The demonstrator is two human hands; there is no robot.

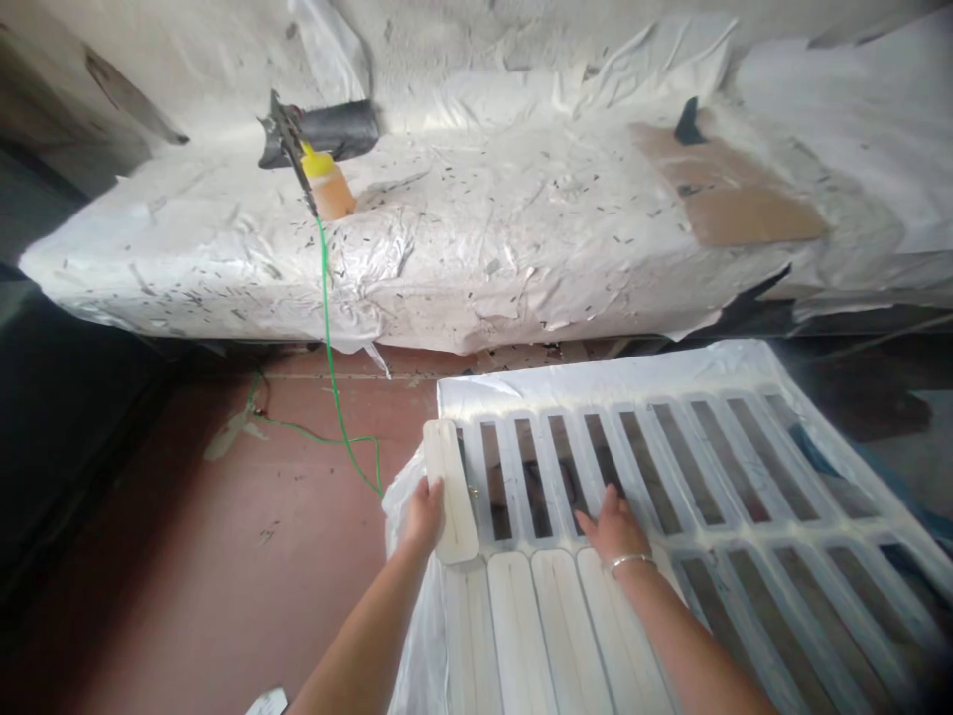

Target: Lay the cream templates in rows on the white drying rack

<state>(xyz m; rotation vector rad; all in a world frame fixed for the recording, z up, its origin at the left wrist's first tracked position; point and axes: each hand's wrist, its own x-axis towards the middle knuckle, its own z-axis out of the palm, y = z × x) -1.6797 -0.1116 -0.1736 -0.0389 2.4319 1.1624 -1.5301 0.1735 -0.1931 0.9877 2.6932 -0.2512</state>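
L hand [425, 512] closed on a long pale panel [451, 497], gripping its L edge: fingers hidden underneath/behind, thumb on top. Panel sits at far row's L end, partly over the rack [588, 382]. L forearm comes up from near side, angled R. R hand [616, 531] well apart from L, partly open, thumb & fingers spread, palm down over rack's mid bars; can't tell if fingertips touch. R forearm slants in from near R, bracelet [632, 562] on wrist.

Near row, L part: more pale panels [519, 626] side by side, partly under R forearm. Slots to R show dark gaps.

Far side: bench w/ white, speckled cover [476, 238]. On it, L: spray gun [292, 149] w/ yellow-capped bottle [333, 189]; green hose [332, 367] runs down to reddish floor [298, 536]. Far R: cardboard [751, 214].
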